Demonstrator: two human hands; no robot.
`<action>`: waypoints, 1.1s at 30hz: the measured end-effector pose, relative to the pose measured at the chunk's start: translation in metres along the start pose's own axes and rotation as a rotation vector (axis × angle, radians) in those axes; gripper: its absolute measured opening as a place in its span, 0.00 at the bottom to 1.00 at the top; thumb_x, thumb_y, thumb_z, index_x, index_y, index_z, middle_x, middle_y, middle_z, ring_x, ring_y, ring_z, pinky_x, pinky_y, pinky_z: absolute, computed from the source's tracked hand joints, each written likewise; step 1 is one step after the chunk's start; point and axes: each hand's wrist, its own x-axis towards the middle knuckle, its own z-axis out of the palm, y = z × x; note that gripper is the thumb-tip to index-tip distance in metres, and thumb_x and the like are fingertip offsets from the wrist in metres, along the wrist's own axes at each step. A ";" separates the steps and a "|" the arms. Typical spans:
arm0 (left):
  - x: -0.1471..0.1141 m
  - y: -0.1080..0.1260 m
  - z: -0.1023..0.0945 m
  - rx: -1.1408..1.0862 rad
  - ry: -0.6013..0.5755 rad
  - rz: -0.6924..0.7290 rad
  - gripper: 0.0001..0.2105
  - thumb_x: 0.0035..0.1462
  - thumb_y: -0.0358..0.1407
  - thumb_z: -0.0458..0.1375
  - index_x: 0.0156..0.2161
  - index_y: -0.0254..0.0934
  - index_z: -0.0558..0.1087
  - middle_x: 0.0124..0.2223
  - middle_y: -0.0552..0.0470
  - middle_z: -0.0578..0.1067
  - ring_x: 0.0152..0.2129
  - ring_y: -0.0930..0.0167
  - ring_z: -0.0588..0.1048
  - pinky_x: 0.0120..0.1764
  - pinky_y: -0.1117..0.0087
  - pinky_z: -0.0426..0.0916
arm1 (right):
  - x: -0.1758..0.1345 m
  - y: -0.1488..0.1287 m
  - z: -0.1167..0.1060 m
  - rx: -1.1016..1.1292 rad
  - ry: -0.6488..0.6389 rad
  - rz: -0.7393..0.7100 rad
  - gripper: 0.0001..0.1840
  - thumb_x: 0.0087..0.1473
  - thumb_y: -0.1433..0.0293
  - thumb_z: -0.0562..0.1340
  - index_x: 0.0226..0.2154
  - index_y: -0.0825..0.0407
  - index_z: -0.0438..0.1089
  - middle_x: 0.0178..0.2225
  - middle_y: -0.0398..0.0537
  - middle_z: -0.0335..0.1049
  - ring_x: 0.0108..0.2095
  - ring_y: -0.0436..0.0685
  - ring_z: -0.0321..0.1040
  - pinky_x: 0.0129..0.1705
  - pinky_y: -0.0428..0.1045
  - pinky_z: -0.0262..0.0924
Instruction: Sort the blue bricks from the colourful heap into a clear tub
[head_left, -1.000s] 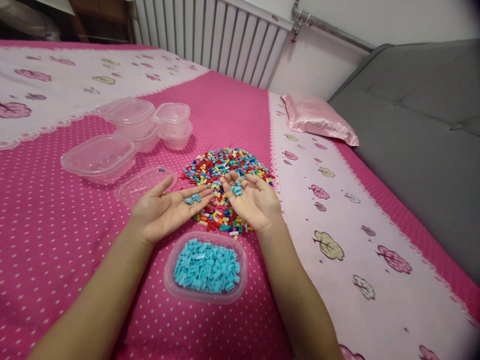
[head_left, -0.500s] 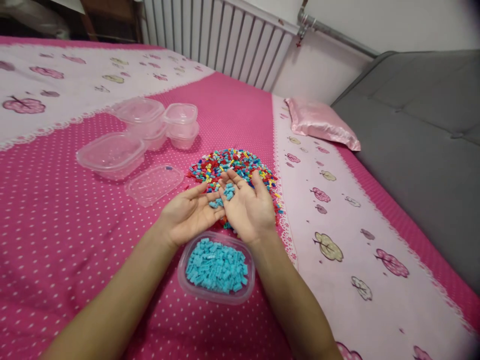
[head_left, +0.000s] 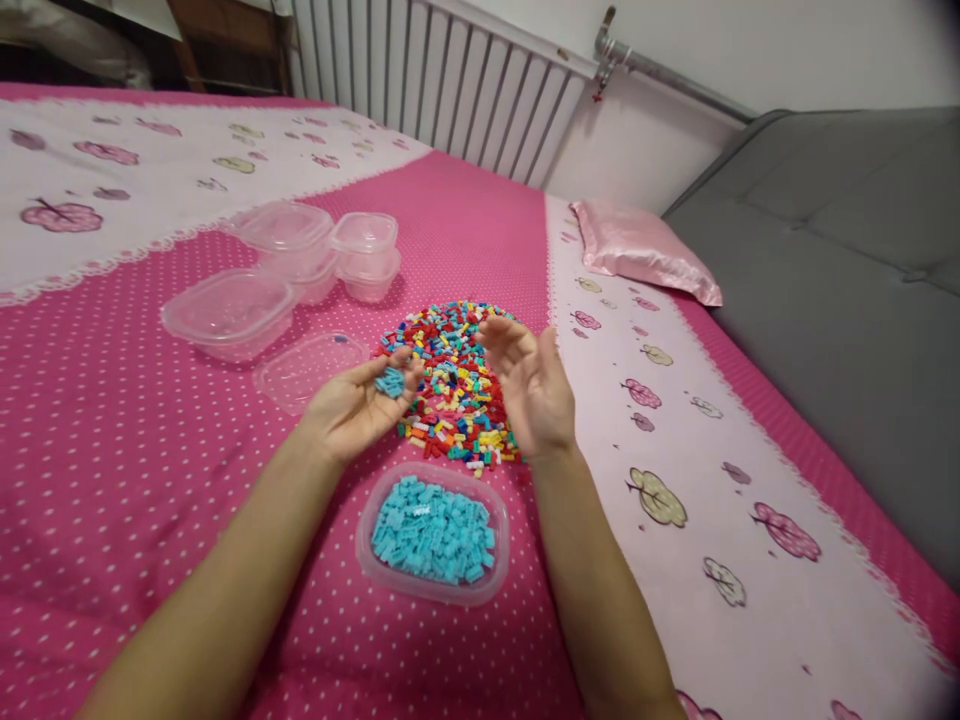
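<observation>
Several light blue toy bricks (head_left: 390, 382) lie in the cupped fingers of my left hand (head_left: 358, 408), palm up at the left edge of the pile. My right hand (head_left: 534, 395) is raised over the pile's right side, fingers apart and half curled, with nothing in it that I can see. Between and beyond the hands spreads a pile of mixed toy bricks (head_left: 454, 385) in red, yellow, blue, green and white. Nearer to me, below both hands, stands a clear plastic container (head_left: 496, 585) filled with light blue bricks (head_left: 431, 530).
A clear lid (head_left: 300, 375) lies flat left of the pile. Several clear lidded containers (head_left: 232, 310) stand behind it, some stacked. A pink pillow (head_left: 645, 250) rests by the grey headboard (head_left: 840, 260). All this is on a pink bedspread (head_left: 97, 440); a white radiator (head_left: 450, 90) is behind.
My hands have moved apart, the left one leftward and the right one rightward. The blue bricks that lay across both hands are now gathered in my left fingers, and more of the pile shows.
</observation>
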 end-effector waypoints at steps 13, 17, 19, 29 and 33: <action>0.011 0.008 -0.027 -0.104 -0.062 0.303 0.23 0.63 0.45 0.52 0.19 0.36 0.55 0.16 0.62 0.55 0.08 0.82 0.52 0.11 0.79 0.46 | -0.001 0.051 0.021 -0.690 -0.602 -0.148 0.20 0.62 0.65 0.53 0.55 0.49 0.65 0.59 0.53 0.63 0.62 0.56 0.53 0.64 0.60 0.40; 0.012 0.008 -0.030 -0.111 -0.072 0.331 0.22 0.62 0.45 0.53 0.19 0.36 0.56 0.16 0.62 0.56 0.08 0.81 0.52 0.11 0.79 0.46 | 0.003 0.040 0.008 -0.613 -0.706 -0.158 0.14 0.58 0.74 0.57 0.45 0.49 0.74 0.48 0.48 0.74 0.52 0.53 0.67 0.57 0.54 0.53; 0.012 0.008 -0.030 -0.111 -0.078 0.328 0.22 0.62 0.45 0.53 0.20 0.36 0.57 0.16 0.62 0.56 0.08 0.81 0.52 0.11 0.79 0.47 | 0.004 0.038 0.000 -0.617 -0.711 -0.129 0.13 0.56 0.76 0.58 0.40 0.50 0.76 0.43 0.47 0.76 0.45 0.52 0.70 0.51 0.50 0.58; 0.009 0.007 -0.029 -0.120 -0.054 0.328 0.22 0.62 0.45 0.52 0.20 0.36 0.57 0.16 0.62 0.57 0.08 0.81 0.52 0.11 0.78 0.47 | 0.000 0.017 -0.032 -0.892 -0.536 0.056 0.09 0.50 0.75 0.61 0.32 0.52 0.77 0.31 0.45 0.76 0.32 0.52 0.69 0.37 0.46 0.58; 0.009 0.006 -0.030 -0.141 -0.056 0.331 0.21 0.63 0.45 0.50 0.21 0.36 0.59 0.16 0.62 0.57 0.08 0.81 0.51 0.11 0.78 0.47 | 0.002 0.021 -0.028 -0.974 -0.425 -0.050 0.07 0.51 0.72 0.62 0.32 0.53 0.76 0.33 0.49 0.72 0.36 0.55 0.66 0.40 0.49 0.57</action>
